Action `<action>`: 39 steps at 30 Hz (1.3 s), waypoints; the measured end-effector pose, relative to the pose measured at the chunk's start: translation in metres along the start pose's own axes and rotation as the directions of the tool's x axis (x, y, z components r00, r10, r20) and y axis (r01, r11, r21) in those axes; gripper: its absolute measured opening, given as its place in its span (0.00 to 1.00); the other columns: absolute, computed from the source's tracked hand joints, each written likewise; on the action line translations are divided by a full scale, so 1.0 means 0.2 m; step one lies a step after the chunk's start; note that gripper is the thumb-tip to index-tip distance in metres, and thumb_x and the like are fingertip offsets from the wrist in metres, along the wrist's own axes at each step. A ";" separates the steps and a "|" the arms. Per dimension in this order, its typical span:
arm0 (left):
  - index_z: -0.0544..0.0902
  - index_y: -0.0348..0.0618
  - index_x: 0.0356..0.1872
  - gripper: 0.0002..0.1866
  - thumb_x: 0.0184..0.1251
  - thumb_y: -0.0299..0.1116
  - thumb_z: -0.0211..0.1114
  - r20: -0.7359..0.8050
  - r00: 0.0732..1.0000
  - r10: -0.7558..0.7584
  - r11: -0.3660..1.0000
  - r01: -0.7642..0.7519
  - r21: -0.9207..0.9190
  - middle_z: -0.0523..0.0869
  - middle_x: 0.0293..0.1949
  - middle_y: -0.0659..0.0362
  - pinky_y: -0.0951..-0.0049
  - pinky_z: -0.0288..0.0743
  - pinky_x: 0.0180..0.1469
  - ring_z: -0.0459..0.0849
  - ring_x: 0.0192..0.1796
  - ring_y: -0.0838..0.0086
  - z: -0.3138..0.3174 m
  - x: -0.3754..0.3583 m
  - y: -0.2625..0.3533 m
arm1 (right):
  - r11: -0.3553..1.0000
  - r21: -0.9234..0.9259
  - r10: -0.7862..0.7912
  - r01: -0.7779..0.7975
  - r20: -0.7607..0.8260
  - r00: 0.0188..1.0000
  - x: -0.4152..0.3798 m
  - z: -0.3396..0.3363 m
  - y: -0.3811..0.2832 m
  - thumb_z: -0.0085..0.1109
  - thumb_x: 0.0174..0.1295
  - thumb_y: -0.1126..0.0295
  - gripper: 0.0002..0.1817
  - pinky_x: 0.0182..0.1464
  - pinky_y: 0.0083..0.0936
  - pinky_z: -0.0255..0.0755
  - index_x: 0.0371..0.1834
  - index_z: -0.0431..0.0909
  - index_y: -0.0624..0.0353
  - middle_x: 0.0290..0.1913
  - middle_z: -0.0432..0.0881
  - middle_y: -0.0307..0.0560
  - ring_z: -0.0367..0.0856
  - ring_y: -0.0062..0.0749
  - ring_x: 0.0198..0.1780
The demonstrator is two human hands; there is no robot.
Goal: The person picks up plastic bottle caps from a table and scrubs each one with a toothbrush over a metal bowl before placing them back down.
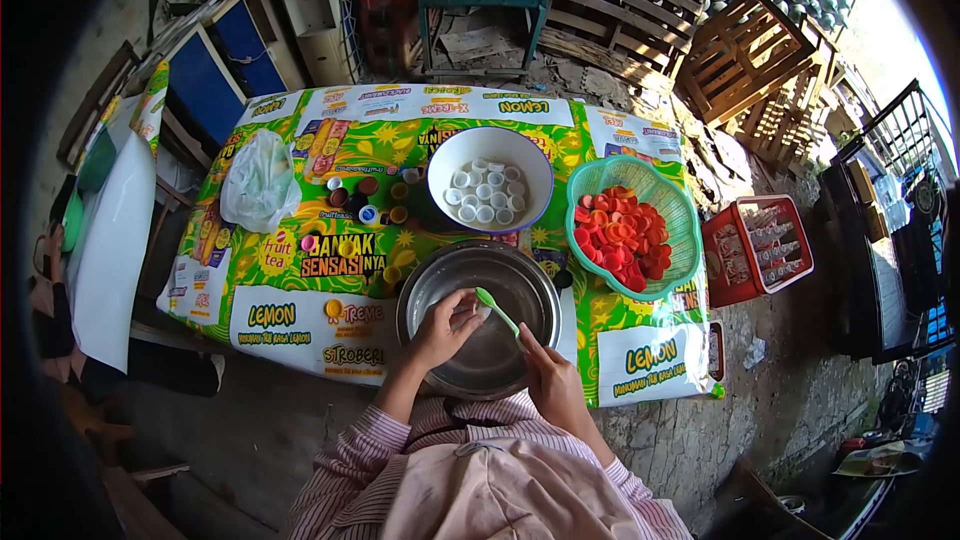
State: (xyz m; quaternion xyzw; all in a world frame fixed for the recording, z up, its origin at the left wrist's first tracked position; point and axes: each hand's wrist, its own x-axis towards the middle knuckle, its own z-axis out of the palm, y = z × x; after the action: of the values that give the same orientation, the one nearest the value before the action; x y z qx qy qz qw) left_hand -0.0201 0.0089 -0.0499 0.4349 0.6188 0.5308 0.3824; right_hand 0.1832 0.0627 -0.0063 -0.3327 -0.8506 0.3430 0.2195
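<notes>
Near edge: steel basin (420, 325) filled the front, both hands over it
Behind basin: white bowl (440, 155) and scattered small caps (365, 202) blocked the middle
Right: green basket (683, 225) stood close beside the basin
Left: printed table cover (270, 315) lay open up to the plastic bag (258, 182)

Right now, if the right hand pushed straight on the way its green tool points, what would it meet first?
Probably the small white cap held by the left hand over the round steel bowl; depth is unclear.
</notes>
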 end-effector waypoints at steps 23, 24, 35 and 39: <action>0.71 0.38 0.49 0.12 0.66 0.22 0.55 -0.100 0.988 -0.116 0.904 0.064 -0.422 0.77 0.42 0.58 0.73 0.80 0.46 0.83 0.40 0.74 0.02 0.01 -0.02 | 0.962 0.242 0.126 -0.125 0.011 0.992 0.08 -0.03 -0.06 0.51 0.61 0.80 0.25 0.32 0.28 0.72 0.63 0.69 0.52 0.33 0.80 0.61 0.82 0.45 0.29; 0.70 0.40 0.48 0.11 0.66 0.21 0.54 -0.115 0.988 -0.107 0.885 0.042 -0.463 0.76 0.40 0.59 0.72 0.81 0.45 0.83 0.39 0.73 0.02 0.01 -0.01 | 0.962 0.245 0.124 -0.123 0.012 0.992 0.08 -0.02 -0.06 0.51 0.61 0.80 0.25 0.32 0.28 0.72 0.63 0.69 0.52 0.33 0.80 0.61 0.82 0.45 0.29; 0.69 0.43 0.45 0.10 0.64 0.20 0.53 0.035 0.973 -0.227 0.736 0.195 -0.649 0.75 0.33 0.61 0.73 0.77 0.36 0.74 0.28 0.80 0.01 0.01 0.03 | 0.998 0.066 0.012 -0.011 -0.010 1.000 0.01 0.00 -0.07 0.51 0.61 0.77 0.27 0.25 0.38 0.68 0.64 0.67 0.44 0.26 0.76 0.52 0.76 0.48 0.23; 0.71 0.45 0.47 0.13 0.62 0.19 0.53 -0.002 0.960 -0.279 0.732 0.212 -0.647 0.75 0.34 0.63 0.75 0.74 0.35 0.72 0.28 0.82 0.02 0.00 0.07 | 0.997 0.060 0.058 -0.054 -0.069 0.996 0.00 -0.02 -0.07 0.51 0.61 0.76 0.27 0.26 0.39 0.69 0.65 0.65 0.42 0.25 0.74 0.51 0.76 0.48 0.23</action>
State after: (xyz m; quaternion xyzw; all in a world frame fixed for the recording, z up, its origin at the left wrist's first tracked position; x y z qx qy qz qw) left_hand -0.0139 0.0102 -0.0369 0.1656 0.4703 0.6755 0.5432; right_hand 0.1793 0.0557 0.0065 -0.3620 -0.8222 0.3618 0.2493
